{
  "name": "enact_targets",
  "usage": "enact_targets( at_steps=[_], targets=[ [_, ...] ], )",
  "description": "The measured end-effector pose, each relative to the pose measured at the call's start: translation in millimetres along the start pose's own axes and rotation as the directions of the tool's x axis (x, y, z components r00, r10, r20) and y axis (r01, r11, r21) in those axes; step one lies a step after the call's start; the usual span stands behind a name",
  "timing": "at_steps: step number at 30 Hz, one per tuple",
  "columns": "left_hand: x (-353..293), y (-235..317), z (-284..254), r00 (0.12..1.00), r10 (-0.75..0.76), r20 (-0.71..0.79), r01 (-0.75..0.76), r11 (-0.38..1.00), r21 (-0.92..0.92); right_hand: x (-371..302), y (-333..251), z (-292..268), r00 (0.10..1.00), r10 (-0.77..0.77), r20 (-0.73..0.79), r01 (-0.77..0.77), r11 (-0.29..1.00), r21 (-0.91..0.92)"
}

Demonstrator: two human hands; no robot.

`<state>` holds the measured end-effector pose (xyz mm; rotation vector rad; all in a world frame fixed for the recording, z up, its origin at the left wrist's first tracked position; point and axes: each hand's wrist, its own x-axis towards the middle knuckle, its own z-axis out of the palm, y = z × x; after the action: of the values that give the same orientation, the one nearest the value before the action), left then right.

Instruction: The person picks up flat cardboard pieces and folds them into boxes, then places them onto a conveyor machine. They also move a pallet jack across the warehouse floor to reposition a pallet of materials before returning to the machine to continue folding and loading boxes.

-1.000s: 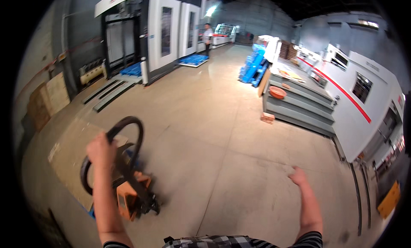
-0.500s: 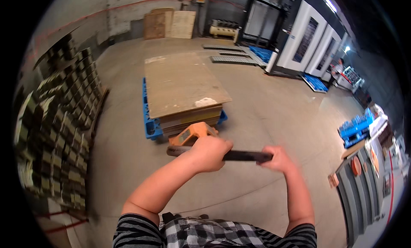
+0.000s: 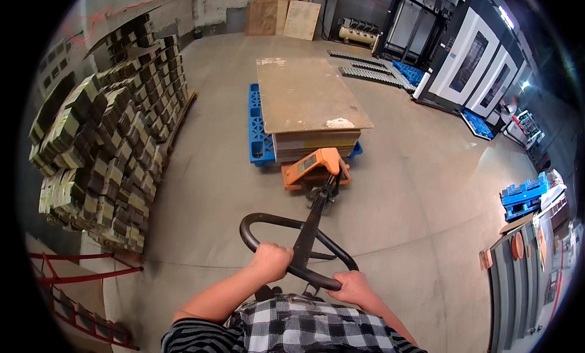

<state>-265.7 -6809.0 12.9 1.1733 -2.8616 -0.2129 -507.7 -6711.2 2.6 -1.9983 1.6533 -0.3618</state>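
Blk loop handle [image 3: 314, 277] x1, L fingers [image 3: 278, 254] + R fingers [image 3: 347, 279] gripping.

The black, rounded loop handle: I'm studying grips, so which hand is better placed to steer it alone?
Probably the left hand: it grips the loop handle beside the straight black shaft, while the right hand holds the handle's right corner.

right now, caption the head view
Left fingers and right fingers grip the black handle of an orange pallet jack by a loaded blue pallet.
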Motion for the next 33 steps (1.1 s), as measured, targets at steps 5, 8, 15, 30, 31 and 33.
enact_targets(
  at_steps=[5, 8, 15, 30, 31, 33],
  targets=[
    [-51.5, 42.4, 40.9, 0.999, -0.05, 0.014, 0.05, 0.999, -0.018, -50.6, 13.9, 52.2, 0.995, -0.035, -0.091, 0.029, 0.998, -0.062],
    [-65.1, 92.7, 57.3, 0.998, -0.063, -0.002, 0.063, 0.995, -0.076, -93.4, 33.2, 47.0, 0.997, -0.02, -0.073, 0.012, 0.994, -0.108],
    [-93.5, 191.3, 61.2, 0.979, -0.111, 0.173, 0.128, 0.988, -0.089, -176.1, 75.1, 36.6, 0.99, -0.115, -0.086, 0.104, 0.987, -0.124],
    [-220.5, 232.8, 33.8, 0.943, -0.143, -0.299, 0.064, 0.964, -0.258, -312.4, 64.8, -17.5, 0.974, -0.19, 0.123, 0.203, 0.974, -0.1],
    [-228.3, 245.5, 39.4, 0.929, -0.148, -0.34, 0.053, 0.96, -0.274, -321.9, 68.2, -15.7, 0.97, -0.213, 0.118, 0.225, 0.969, -0.099],
    [-241.3, 279.4, 43.8, 0.909, -0.171, -0.38, 0.041, 0.944, -0.326, -349.6, 79.8, -14.6, 0.961, -0.25, 0.121, 0.262, 0.961, -0.094]
  ],
)
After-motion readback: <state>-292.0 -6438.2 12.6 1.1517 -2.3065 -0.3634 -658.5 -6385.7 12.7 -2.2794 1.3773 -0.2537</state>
